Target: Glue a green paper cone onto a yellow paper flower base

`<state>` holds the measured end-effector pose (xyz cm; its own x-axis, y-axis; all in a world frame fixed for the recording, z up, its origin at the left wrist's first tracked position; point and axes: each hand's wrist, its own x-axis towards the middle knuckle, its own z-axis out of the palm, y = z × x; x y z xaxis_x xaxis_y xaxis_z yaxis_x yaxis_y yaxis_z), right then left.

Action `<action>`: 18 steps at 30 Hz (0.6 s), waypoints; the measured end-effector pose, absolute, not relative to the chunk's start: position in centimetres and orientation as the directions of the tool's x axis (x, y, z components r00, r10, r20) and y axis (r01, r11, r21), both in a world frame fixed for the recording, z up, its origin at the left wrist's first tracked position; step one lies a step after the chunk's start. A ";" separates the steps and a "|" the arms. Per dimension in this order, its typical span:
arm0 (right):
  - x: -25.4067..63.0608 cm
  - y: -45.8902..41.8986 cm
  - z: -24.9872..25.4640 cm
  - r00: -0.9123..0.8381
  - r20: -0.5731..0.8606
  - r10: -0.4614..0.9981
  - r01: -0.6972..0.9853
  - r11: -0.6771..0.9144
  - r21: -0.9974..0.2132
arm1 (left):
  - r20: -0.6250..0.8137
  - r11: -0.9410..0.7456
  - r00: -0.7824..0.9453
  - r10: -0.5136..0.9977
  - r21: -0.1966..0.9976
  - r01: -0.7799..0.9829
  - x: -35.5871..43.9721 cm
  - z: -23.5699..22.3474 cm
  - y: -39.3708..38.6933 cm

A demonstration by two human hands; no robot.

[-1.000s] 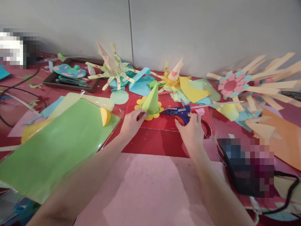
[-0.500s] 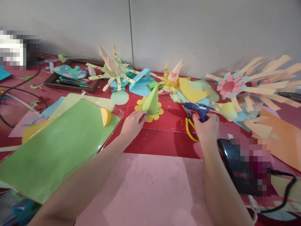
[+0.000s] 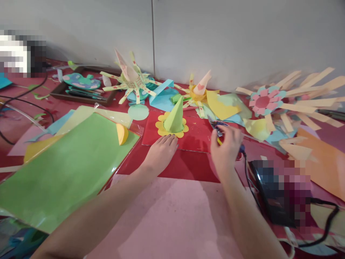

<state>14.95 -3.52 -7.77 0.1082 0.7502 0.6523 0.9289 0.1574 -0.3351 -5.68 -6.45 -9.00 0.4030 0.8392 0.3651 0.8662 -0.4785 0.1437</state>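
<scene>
A green paper cone (image 3: 174,117) stands upright on a yellow scalloped paper ring (image 3: 161,130), which lies on a red board (image 3: 198,135). My left hand (image 3: 163,151) rests palm down at the ring's near edge, fingers stretched out and the fingertips touching the petals. To the right, my right hand (image 3: 226,144) is closed on yellow-handled scissors (image 3: 219,141), its thumb and fingers at the handle and pivot. The blue glue gun (image 3: 242,148) lies just behind that hand and is mostly hidden by it; its cable runs toward me.
Green paper in a clear sleeve (image 3: 67,169) lies at left, with a folded yellow piece (image 3: 122,134) on it. Pink paper (image 3: 167,216) covers the front. Paper figures with cones and strips (image 3: 132,81) stand along the wall. A dark device (image 3: 266,190) lies at right.
My right hand has let go of the glue gun's handle and moved slightly left onto the scissors. My left hand has shifted from the cone's base to lie flat at the ring's near edge.
</scene>
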 end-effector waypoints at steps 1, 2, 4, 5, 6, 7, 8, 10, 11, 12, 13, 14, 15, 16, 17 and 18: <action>13.8 -3.8 -8.0 0.014 0.642 0.767 0.924 0.235 -0.302 | 0.350 -0.473 0.399 0.847 0.156 0.867 -5.7 -9.0 -6.5; 12.8 -4.0 -8.2 -0.074 0.622 0.779 0.911 0.306 -0.275 | 0.334 -0.467 0.395 0.856 0.170 0.868 -5.7 -9.0 -6.5; 11.3 -4.4 -8.7 -0.220 0.552 0.804 0.880 0.408 -0.244 | 0.311 -0.458 0.389 0.867 0.189 0.869 -5.8 -9.0 -6.5; 10.9 -4.6 -8.9 -0.271 0.509 0.817 0.871 0.433 -0.231 | 0.305 -0.457 0.389 0.869 0.192 0.869 -5.8 -9.0 -6.5; 10.6 -4.7 -9.1 -0.308 0.466 0.829 0.867 0.447 -0.222 | 0.301 -0.457 0.391 0.870 0.192 0.869 -5.8 -8.9 -6.5; 10.5 -4.7 -9.2 -0.330 0.430 0.841 0.867 0.450 -0.215 | 0.298 -0.456 0.391 0.871 0.192 0.869 -5.8 -8.9 -6.5; 10.5 -4.8 -9.3 -0.339 0.403 0.850 0.870 0.446 -0.211 | 0.293 -0.454 0.390 0.873 0.195 0.870 -5.8 -8.9 -6.5; 10.7 -4.8 -9.5 -0.341 0.381 0.859 0.873 0.440 -0.210 | 0.282 -0.448 0.385 0.879 0.206 0.870 -5.8 -8.8 -6.5; 10.8 -4.8 -9.5 -0.343 0.378 0.860 0.873 0.440 -0.210 | 0.277 -0.445 0.384 0.881 0.210 0.870 -5.8 -8.8 -6.5; 10.9 -4.8 -9.5 -0.347 0.376 0.859 0.871 0.443 -0.210 | 0.273 -0.444 0.384 0.882 0.210 0.871 -5.8 -8.7 -6.5; 11.0 -4.7 -9.6 -0.354 0.371 0.858 0.869 0.449 -0.209 | 0.271 -0.446 0.387 0.881 0.204 0.871 -5.8 -8.7 -6.5; 11.0 -4.7 -9.6 -0.362 0.364 0.858 0.866 0.454 -0.208 | 0.270 -0.450 0.393 0.879 0.196 0.871 -5.8 -8.6 -6.5; 11.0 -4.7 -9.7 -0.369 0.357 0.858 0.864 0.458 -0.208 | 0.271 -0.455 0.399 0.876 0.188 0.870 -5.8 -8.6 -6.5; 11.0 -4.7 -9.7 -0.372 0.351 0.859 0.863 0.459 -0.210 | 0.271 -0.459 0.405 0.873 0.181 0.870 -5.8 -8.6 -6.5; 10.9 -4.7 -9.8 -0.373 0.347 0.860 0.862 0.460 -0.212 | 0.271 -0.463 0.410 0.871 0.174 0.869 -5.8 -8.6 -6.5; 10.9 -4.7 -9.8 -0.374 0.346 0.861 0.861 0.461 -0.215 | 0.270 -0.465 0.413 0.870 0.169 0.869 -5.8 -8.6 -6.5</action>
<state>10.89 -4.66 -9.80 -0.3738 0.8605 0.3461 0.8612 0.4605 -0.2150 -5.79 -6.52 -8.57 0.4125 0.8699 0.2702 0.8693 -0.4646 0.1685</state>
